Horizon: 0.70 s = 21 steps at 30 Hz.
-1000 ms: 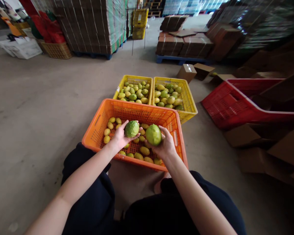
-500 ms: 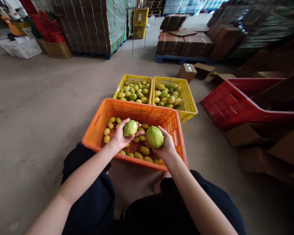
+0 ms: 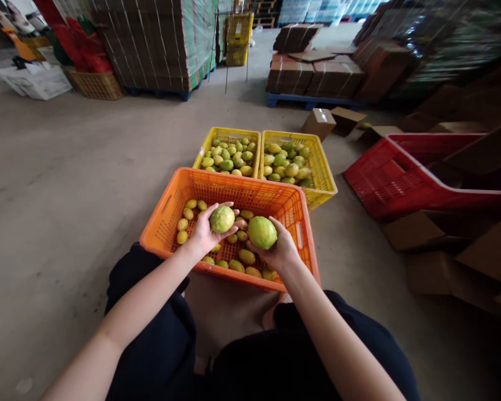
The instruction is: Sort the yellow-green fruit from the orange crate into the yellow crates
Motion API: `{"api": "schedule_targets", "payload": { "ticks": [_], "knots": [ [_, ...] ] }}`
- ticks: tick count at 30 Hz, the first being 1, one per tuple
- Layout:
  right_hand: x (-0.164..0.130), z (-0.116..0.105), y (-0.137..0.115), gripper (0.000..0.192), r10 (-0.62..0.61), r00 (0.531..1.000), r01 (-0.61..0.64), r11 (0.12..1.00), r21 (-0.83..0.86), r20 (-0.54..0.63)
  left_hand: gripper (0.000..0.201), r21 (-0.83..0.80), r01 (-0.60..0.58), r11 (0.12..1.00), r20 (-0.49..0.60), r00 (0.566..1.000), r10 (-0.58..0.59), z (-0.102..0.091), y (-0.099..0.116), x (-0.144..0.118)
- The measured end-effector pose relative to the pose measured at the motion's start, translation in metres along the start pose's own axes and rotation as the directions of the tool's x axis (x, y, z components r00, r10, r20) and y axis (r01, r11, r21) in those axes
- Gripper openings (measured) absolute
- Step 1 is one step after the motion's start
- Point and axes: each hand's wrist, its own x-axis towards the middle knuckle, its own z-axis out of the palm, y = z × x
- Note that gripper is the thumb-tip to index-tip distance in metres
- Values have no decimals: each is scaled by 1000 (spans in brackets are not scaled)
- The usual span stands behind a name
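Note:
My left hand point(image 3: 204, 234) holds a round yellow-green fruit point(image 3: 222, 219) above an orange crate point(image 3: 167, 211). My right hand point(image 3: 280, 252) cups a larger green fruit point(image 3: 262, 232) just to its right, over the same crate. The two fruits sit close together without touching. Several small yellow-green fruits point(image 3: 247, 257) lie on the crate's floor under my hands. I am sitting with dark-trousered legs on either side of the crate's near edge.
Two yellow crates point(image 3: 323, 174) filled with the same fruit stand side by side right behind the orange one. A red crate point(image 3: 384, 181) lies tilted to the right among flattened cardboard. Small boxes point(image 3: 318, 123), pallets of stacked cartons and a wicker basket point(image 3: 95, 86) stand further back on the concrete floor.
Both fruits have been turned in my hands. The left one now shows a paler yellow side, and the right one has shifted slightly. My arms stay over the orange crate.

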Motion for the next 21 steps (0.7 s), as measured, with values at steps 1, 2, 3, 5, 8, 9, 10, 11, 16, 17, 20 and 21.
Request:
{"api": "schedule_targets", "payload": {
  "ticks": [1,2,3,5,8,9,10,11,16,17,20,21],
  "knots": [
    [-1,1,0,26,-5,1000,5,1000,2,-3,29,0,-18,1000,-7,1000,18,0,-1,0],
    [-2,2,0,27,-11,1000,11,1000,0,-7,28,-2,-31,1000,-18,999,31,1,-2,0],
    [-3,3,0,27,-17,1000,16,1000,-7,-8,27,-10,-36,999,-33,999,36,2,-2,0],
    [-5,4,0,26,-32,999,32,999,-24,-2,26,-40,-37,999,-76,996,34,3,-4,0],
    [-5,4,1,23,-47,999,48,998,-35,11,29,-107,-24,994,-142,990,9,5,-4,0],
    [-4,4,1,23,-49,999,50,998,-33,12,30,-124,-17,992,-153,988,-3,5,-3,1],
    [-4,4,1,23,-52,999,52,998,-27,11,32,-137,-8,991,-157,988,-14,5,-3,1],
    [-3,3,1,22,-55,998,55,998,-21,11,32,-145,2,989,-155,988,-24,6,-2,0],
    [-1,1,2,21,-76,997,76,997,1,-7,32,-146,7,989,-152,988,-29,7,-3,0],
    [-1,1,2,20,-79,997,79,997,8,-7,33,-145,1,989,-159,987,-24,8,-3,0],
    [0,-1,1,19,-77,997,77,997,24,13,36,-151,2,989,-177,984,-29,8,-4,2],
    [-1,-1,0,19,-76,997,76,997,24,15,37,-150,7,989,-181,983,-34,7,-4,3]
  ]
}}
